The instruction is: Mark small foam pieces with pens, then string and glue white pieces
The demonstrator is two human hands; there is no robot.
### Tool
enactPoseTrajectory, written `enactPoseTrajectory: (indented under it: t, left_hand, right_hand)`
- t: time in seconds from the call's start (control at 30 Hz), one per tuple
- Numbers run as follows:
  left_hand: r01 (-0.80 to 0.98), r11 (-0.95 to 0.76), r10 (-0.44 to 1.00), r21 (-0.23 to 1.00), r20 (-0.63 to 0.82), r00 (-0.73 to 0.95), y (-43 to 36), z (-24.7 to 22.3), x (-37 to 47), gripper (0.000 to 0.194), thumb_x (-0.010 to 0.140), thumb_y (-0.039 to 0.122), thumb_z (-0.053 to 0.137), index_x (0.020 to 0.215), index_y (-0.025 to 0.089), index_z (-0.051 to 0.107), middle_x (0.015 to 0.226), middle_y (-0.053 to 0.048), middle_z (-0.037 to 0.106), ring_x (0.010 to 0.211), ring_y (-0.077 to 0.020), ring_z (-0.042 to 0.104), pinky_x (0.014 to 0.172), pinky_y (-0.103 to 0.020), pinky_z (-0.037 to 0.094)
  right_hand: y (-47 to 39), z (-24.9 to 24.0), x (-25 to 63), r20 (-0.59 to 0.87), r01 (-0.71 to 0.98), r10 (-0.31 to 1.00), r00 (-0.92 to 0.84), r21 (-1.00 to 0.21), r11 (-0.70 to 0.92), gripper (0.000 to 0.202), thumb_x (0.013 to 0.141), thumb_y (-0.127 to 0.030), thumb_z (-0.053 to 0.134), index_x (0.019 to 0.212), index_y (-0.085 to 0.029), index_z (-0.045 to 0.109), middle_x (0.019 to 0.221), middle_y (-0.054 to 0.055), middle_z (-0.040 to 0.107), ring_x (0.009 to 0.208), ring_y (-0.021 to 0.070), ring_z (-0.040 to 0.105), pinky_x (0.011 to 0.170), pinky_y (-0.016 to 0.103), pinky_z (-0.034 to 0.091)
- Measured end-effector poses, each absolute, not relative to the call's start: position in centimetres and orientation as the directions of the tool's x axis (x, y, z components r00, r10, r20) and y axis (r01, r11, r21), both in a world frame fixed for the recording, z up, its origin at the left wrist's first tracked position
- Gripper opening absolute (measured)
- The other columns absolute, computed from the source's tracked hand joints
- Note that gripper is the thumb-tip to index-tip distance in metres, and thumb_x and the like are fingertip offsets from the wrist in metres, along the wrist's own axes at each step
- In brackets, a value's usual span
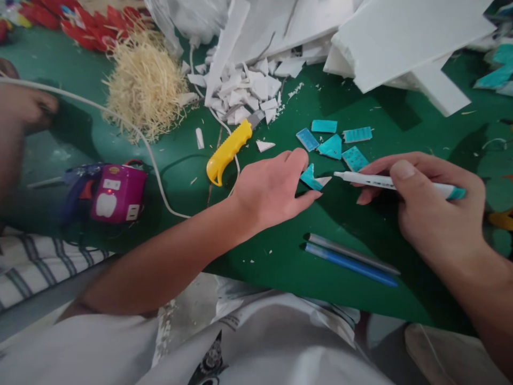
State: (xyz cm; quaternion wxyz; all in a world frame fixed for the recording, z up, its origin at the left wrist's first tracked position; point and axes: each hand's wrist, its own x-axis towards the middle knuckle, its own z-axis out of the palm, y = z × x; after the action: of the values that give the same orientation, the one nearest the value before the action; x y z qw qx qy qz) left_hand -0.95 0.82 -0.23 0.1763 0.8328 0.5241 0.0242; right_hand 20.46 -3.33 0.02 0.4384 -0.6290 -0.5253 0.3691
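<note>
My left hand [272, 187] rests on the green table [280, 256], thumb and forefinger pinching a small teal foam piece [311, 177] with a white tip. My right hand [433, 208] grips a white marker with a teal end [396, 183], its tip pointing left, close to that piece. Several more teal foam pieces [332, 144] lie just beyond on the table, some with dotted markings.
A yellow utility knife [228, 151] lies left of my left hand. White foam scraps [244, 91] and big foam boards [401, 37] fill the back. A straw pile [146, 83], a pink power block [117, 192] with cable, two pens [352, 260], and another person's hand [24, 109] at the far left.
</note>
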Motion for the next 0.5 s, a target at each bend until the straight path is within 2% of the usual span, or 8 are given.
enactPoseTrajectory:
  t: [0.13,0.23,0.33,0.5]
  left_hand:
    - [0.808,-0.428,0.85,0.405,-0.124,0.512,1.06,-0.31,-1.61,0.038,0.089,0.038,0.072,0.121,0.021,0.059,0.077,0.004,0.06,0.072,-0.0158,0.064,0.063,-0.026,0.039]
    - [0.792,-0.426,0.855,0.437,-0.09,0.51,1.18,-0.41,-2.0,0.041,0.086,0.037,0.076,0.12,0.021,0.06,0.076,0.005,0.059,0.071,-0.0146,0.063,0.066,-0.025,0.042]
    - [0.802,-0.416,0.862,0.429,-0.094,0.497,1.21,-0.49,-2.02,0.037,0.084,0.038,0.077,0.114,0.022,0.062,0.075,0.005,0.059,0.071,-0.015,0.063,0.065,-0.026,0.041]
    - [0.798,-0.411,0.862,0.441,-0.097,0.497,1.31,-0.61,-1.87,0.031,0.085,0.033,0.073,0.113,0.023,0.063,0.072,0.006,0.058,0.067,-0.0142,0.06,0.062,-0.026,0.037]
  right_hand:
    - [-3.35,0.21,20.3,-0.012,0.362,0.987,0.16,-0.93,-0.07,0.021,0.089,-0.033,0.066,0.075,-0.023,0.079,0.06,0.0,0.069,0.054,0.0129,0.062,0.055,0.028,0.048]
    - [-3.35,0.37,20.29,-0.017,0.38,0.991,0.134,-0.923,-0.067,0.022,0.086,-0.039,0.07,0.074,-0.023,0.079,0.058,0.001,0.068,0.054,0.0141,0.062,0.051,0.028,0.045]
    - [-3.29,0.53,20.3,-0.012,0.385,0.996,0.087,-0.922,-0.045,0.024,0.085,-0.044,0.072,0.076,-0.024,0.079,0.059,0.001,0.069,0.055,0.0139,0.062,0.053,0.028,0.048]
    - [-3.07,0.59,20.1,-0.004,0.421,0.999,0.043,-0.907,-0.022,0.019,0.085,-0.039,0.07,0.076,-0.024,0.079,0.06,0.0,0.07,0.055,0.0112,0.06,0.052,0.025,0.047]
